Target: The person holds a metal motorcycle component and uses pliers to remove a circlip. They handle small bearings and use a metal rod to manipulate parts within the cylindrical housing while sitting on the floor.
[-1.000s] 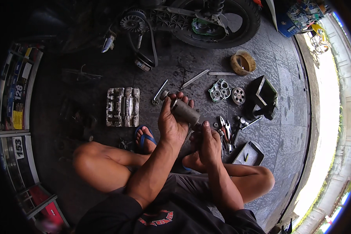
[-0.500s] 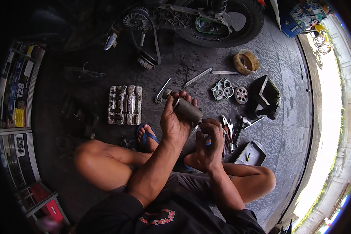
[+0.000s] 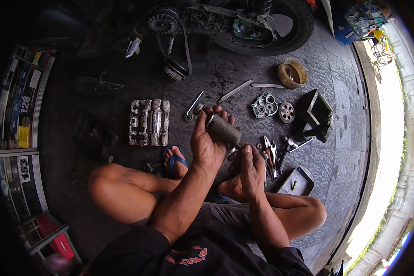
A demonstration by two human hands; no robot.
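Note:
My left hand [image 3: 208,146] is wrapped round a dull grey metal cylinder [image 3: 225,130], held slantwise above the floor in front of me. A round metal knob [image 3: 198,109] shows past its upper end, by the fingertips. At the lower end, a thin shaft meets my right hand [image 3: 252,172], whose thumb and fingers are closed there in a pinch. Beside those fingers a shiny metal bar [image 3: 232,152] sticks out, partly covered by the hand. The exact grip on the shaft and bar is partly hidden.
A socket set in its case [image 3: 149,122] lies left. To the right are pliers and wrenches [image 3: 272,158], a tray [image 3: 296,182], a gear cover [image 3: 264,106], a pulley disc [image 3: 286,112], a black bin [image 3: 313,115] and a round tub [image 3: 292,73]. A motorbike wheel [image 3: 262,48] stands beyond.
My right hand has turned at the cylinder's lower end, its thumb now laid along the shaft. The shiny bar has changed its angle. My left hand keeps its hold.

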